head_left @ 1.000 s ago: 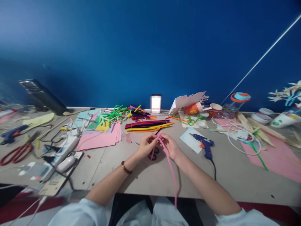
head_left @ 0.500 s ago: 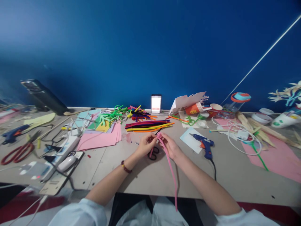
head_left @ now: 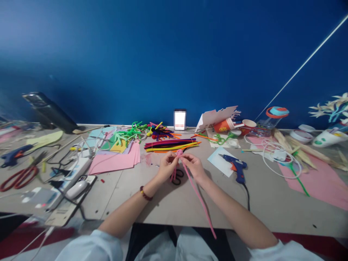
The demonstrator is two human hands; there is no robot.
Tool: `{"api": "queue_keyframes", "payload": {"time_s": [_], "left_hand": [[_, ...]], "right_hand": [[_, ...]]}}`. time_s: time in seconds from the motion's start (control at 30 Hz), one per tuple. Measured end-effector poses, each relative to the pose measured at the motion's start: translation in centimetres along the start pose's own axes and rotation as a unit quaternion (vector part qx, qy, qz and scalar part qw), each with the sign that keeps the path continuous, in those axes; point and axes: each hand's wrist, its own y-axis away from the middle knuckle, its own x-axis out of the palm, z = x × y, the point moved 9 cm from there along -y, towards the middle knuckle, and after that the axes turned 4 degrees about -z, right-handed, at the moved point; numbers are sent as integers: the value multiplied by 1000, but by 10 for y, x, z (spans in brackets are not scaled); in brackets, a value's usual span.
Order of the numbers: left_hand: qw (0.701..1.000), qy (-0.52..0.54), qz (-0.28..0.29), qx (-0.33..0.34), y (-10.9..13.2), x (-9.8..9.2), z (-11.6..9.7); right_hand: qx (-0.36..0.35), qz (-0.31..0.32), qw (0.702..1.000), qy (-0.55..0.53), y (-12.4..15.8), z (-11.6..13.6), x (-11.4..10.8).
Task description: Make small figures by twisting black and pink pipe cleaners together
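Both hands meet over the middle of the table, pinching a pink pipe cleaner (head_left: pixel 198 194). Its upper end is coiled into a small pink ball between my fingertips. My left hand (head_left: pixel 168 166) grips it from the left, with a short pink end hanging below the fingers. My right hand (head_left: pixel 194 166) closes on it from the right, and a long tail hangs down past the table's front edge. Black-handled scissors (head_left: pixel 178 177) lie on the table just under the hands. Beyond the fingertips rests a bundle of coloured pipe cleaners (head_left: pixel 171 145).
A blue glue gun (head_left: pixel 236 167) lies at the right by light blue paper (head_left: pixel 219 159). Pink paper sheets (head_left: pixel 114 161), a power strip (head_left: pixel 72 177) and red-handled scissors (head_left: pixel 23 177) lie left. A phone (head_left: pixel 179 120) stands against the blue wall.
The pink coil now shows as a round ball above the fingertips. The long tail has swung to the right, and my right hand has shifted slightly.
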Motion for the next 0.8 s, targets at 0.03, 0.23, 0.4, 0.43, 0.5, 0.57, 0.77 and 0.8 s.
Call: {"api": "queue_keyframes", "payload": {"time_s": [0.03, 0.23, 0.4, 0.43, 0.5, 0.57, 0.77, 0.8], "left_hand": [[1000, 2, -3, 1, 0, 0, 0], [995, 60, 7, -77, -1, 5, 5], [997, 48, 9, -66, -3, 5, 2], [998, 38, 16, -54, -3, 6, 1], [999, 9, 24, -26, -2, 7, -1], [999, -33, 25, 8, 0, 7, -3], [989, -121, 61, 66, 4, 15, -8], [988, -120, 80, 62, 4, 19, -8]], "right_hand": [[-3, 0, 1000, 4, 1, 1, 1], [-15, -36, 999, -16, -2, 1, -5], [-6, -29, 1000, -2, -2, 1, -5], [4, -29, 1000, -5, -3, -1, -5], [27, -27, 999, -23, -3, -5, -6], [43, -18, 998, -46, -5, -10, -5], [85, 8, 990, -114, -6, -22, 0], [89, 11, 989, -121, -6, -23, 0]]}}
